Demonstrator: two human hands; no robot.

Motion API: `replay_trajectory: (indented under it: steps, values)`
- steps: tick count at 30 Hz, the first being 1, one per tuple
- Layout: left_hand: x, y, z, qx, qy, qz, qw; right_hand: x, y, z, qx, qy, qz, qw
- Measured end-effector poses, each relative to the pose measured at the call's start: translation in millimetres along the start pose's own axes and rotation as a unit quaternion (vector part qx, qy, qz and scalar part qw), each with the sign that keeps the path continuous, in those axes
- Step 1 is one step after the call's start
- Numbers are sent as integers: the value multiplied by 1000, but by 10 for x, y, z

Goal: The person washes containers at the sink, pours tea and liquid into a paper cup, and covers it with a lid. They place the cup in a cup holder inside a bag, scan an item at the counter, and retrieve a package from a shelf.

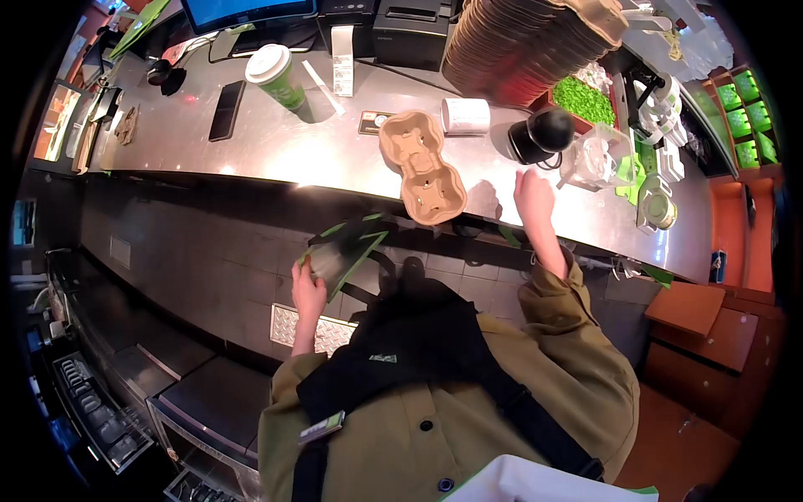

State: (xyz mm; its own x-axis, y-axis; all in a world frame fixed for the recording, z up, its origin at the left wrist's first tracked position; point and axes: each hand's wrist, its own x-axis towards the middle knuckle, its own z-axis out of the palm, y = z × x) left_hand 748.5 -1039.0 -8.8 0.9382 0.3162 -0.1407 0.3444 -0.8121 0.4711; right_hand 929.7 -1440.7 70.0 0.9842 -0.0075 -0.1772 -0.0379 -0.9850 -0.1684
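My left hand [309, 289] holds a dark, see-through bag with green edges [343, 251] in front of the counter, below its edge. Over the counter's right part is my right hand [534, 198], its fingers curled, just below a black rounded device [542, 135]; whether anything is between the fingers is too small to tell. A brown cardboard two-cup carrier [422, 167] lies between my hands, reaching over the counter edge. Beside it are a paper roll [465, 116] and a small card [374, 122]. A green cup with a white lid [280, 81] stands farther left.
A phone [227, 110] and a receipt [342, 63] lie on the metal counter [184, 146]. Stacked cup carriers [510, 50] rise at the back, near printers [411, 32]. A clear container [600, 157] stands at right. Behind me at left is a dark worktop [209, 406].
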Motion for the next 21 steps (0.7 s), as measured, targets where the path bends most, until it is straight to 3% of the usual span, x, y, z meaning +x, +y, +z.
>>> replay_trajectory:
  steps: [1, 2, 3, 4, 6, 7, 8, 9, 11, 13, 15, 16, 17, 19, 21]
  values:
    - [17, -10, -3, -11, -2, 2, 1000, -100, -259, -320, 75, 44, 48, 995]
    - [15, -3, 9, -24, -4, 1, 1000, -69, -489, -264, 111, 149, -133, 974]
    - [-31, -19, 8, -35, -11, -3, 999, -37, -727, -191, 144, 242, -306, 909]
    - [-32, -36, 2, -36, -4, 12, 999, 74, -961, -141, 72, 269, -410, 869]
    - [-46, 22, -69, -36, 2, -4, 999, 387, -1209, -12, -8, 109, -469, 876]
    - [-81, 19, -98, -35, 8, -17, 999, 511, -1319, 100, -19, -78, -416, 906]
    - [-123, -73, -44, -32, 41, 0, 999, 572, -1353, 93, -7, -104, -418, 902]
    - [-126, -154, 16, -29, 77, 20, 996, 448, -1425, -44, 72, -58, -474, 876]
    - [-219, -23, -116, -59, 80, -19, 995, -179, -1703, -644, 172, -252, -449, 840]
    - [-293, 24, -175, -45, 169, 38, 984, -517, -1874, -443, 301, -376, -585, 653]
    - [-444, 196, -424, -69, 152, 5, 986, -743, -2186, -52, 300, -524, -501, 620]
    - [-508, 235, -549, -80, 145, -11, 986, -754, -2366, 147, 272, -552, -469, 634]
    - [-592, 199, -598, -64, 163, 7, 984, -761, -2437, 393, 334, -504, -428, 671]
    - [-777, 95, -693, -30, 195, 44, 979, -863, -2622, 597, 445, -583, -243, 635]
    - [-929, 29, -789, -23, 209, 65, 976, -960, -2771, 1146, 542, -442, -288, 654]
